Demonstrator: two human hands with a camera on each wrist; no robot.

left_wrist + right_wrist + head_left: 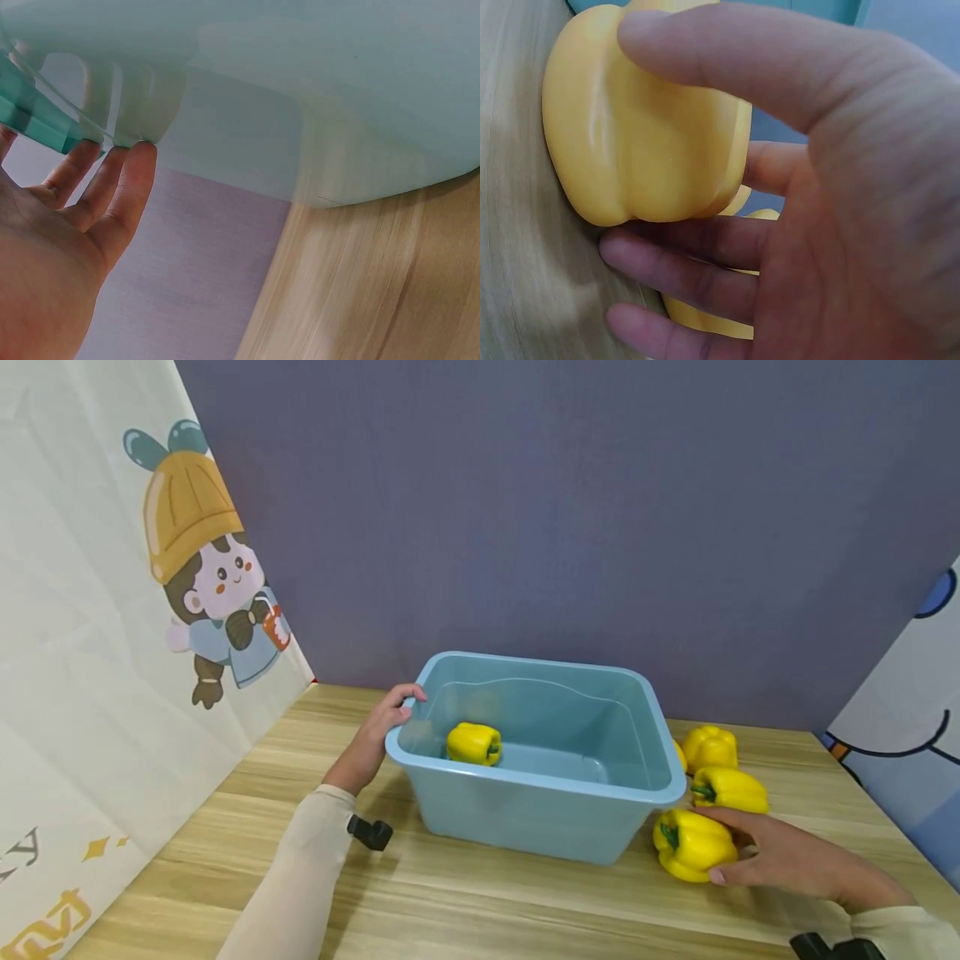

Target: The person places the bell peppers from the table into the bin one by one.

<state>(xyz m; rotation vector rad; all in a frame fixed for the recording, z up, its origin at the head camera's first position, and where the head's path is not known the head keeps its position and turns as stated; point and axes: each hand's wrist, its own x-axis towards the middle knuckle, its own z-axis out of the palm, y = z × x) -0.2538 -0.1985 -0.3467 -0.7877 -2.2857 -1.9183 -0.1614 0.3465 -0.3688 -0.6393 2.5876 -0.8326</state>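
A light blue plastic bin (525, 814) stands on the wooden table, with one yellow bell pepper (471, 744) lying inside toward its left end. My left hand (373, 737) holds the bin's left rim; in the left wrist view, several fingertips (135, 154) meet the bin just under the rim. To the right of the bin, my right hand (798, 857) grips another yellow bell pepper (696, 850) from its right side. The right wrist view shows the thumb (727, 52) across this pepper and the fingers around its other side, close over the tabletop.
Beyond the right hand lie more bell peppers, one on its side (733, 789) and one farther back (711, 748); another is partly hidden by the bin. A grey-purple panel (540, 510) rises behind the table (420, 902). A printed white sheet (67, 610) borders the left.
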